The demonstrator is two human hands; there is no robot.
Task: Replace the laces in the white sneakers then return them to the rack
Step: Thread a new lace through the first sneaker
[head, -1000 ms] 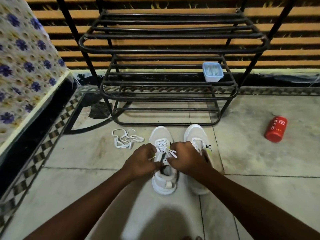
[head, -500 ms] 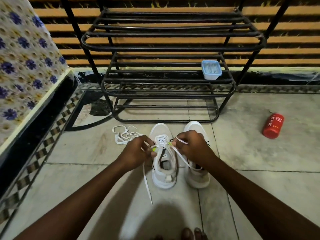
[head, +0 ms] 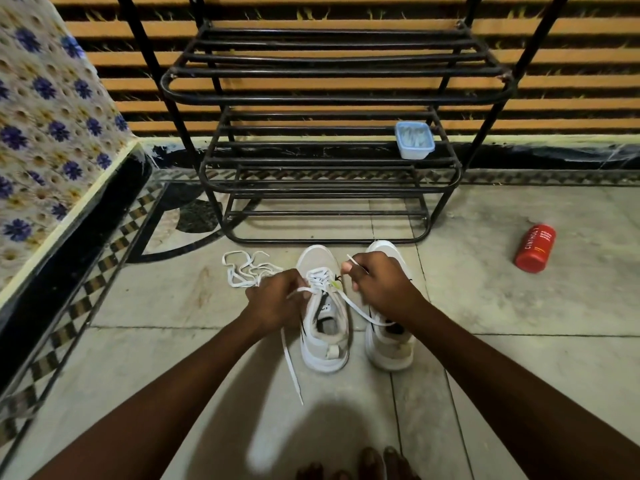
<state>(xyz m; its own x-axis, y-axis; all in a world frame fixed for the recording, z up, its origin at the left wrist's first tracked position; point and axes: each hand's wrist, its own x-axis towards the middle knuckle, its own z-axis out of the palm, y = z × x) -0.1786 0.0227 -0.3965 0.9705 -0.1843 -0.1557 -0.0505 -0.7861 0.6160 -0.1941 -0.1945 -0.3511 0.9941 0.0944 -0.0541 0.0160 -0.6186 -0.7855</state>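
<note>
— Where do the sneakers sit against the hands?

— Both stand on the tiled floor just in front of the rack, toes toward it. The left sneaker lies between the two hands. The right sneaker is partly under the right hand.

— And the hands themselves?

— The left hand has its fingers curled round one end of the lace at the left sneaker's outer edge, and that end trails down onto the floor. The right hand pinches the other end near its tip, which pokes up above the fingers. That strand sags from the eyelets across the right sneaker's opening.

— What differs from before?

— A second ago both hands are huddled together over the tongue, and no lace end shows on the floor. Now they are apart, with an end drawn out on each side.

— Count it for me.

— Two sneakers, two hands, one lace in the left sneaker. One loose lace lies tangled just left of that sneaker; I cannot tell whether it is a single lace or two. One rack with three tiers showing, one blue tub on the middle tier, and one red bottle lying well off to the right.
</note>
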